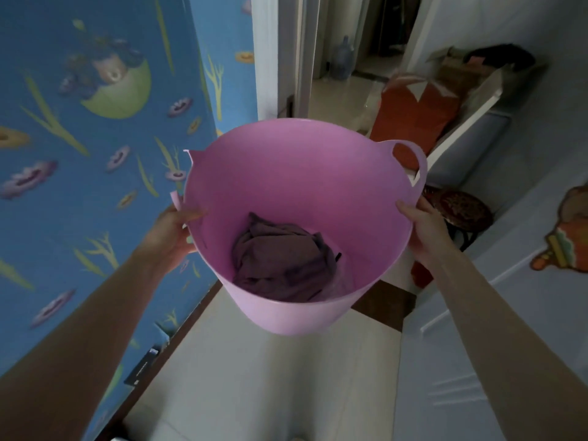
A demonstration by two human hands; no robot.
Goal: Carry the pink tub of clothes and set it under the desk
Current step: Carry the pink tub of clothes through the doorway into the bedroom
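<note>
The pink tub [286,173] hangs in the air in front of me, well above the floor. A dark purple bundle of clothes [283,262] lies at its bottom. My left hand [173,230] grips the tub's left rim, thumb inside. On the right rim my right hand [423,227] holds it the same way, just below the tub's loop handle [413,154]. No desk is in view.
A blue patterned wall [95,154] runs close on my left. A white door with a sticker [525,281] stands on my right. Ahead, a doorway [343,74] opens onto a lit floor, with an orange cushion [413,116] and a dark round stool [461,211] to its right.
</note>
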